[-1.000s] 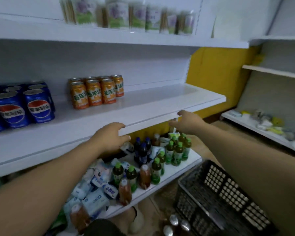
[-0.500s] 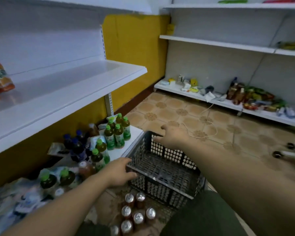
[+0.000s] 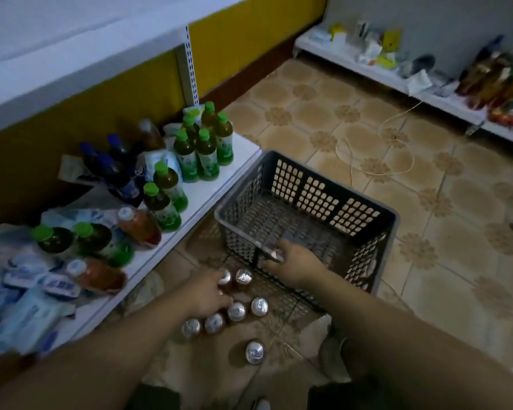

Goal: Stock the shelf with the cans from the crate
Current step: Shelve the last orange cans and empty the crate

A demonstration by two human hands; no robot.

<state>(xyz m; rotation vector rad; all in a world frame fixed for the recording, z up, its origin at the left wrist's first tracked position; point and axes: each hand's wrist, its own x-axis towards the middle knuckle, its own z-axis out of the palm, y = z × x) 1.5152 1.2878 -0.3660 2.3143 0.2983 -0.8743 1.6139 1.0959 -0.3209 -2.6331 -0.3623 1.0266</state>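
A grey perforated crate (image 3: 317, 199) stands on the tiled floor and looks empty. Several brown cans with silver tops (image 3: 236, 311) stand on the floor just in front of it, one can (image 3: 254, 352) apart and nearer to me. My left hand (image 3: 208, 291) lies over the far cans with its fingers curled around one can (image 3: 225, 276). My right hand (image 3: 298, 261) grips the crate's near rim. The white shelf (image 3: 71, 69) runs along the upper left.
A low white shelf (image 3: 243, 152) on the left carries green-capped bottles (image 3: 206, 149), dark blue bottles (image 3: 113, 173) and blue packets (image 3: 27, 309). A thin cable (image 3: 382, 173) loops on the floor behind the crate. Another low shelf (image 3: 317, 45) with mixed goods runs along the far wall.
My view has dropped from the shelf to the floor. My left hand moved off the crate's rim onto the cans. My right hand came from the far rim to the near rim.
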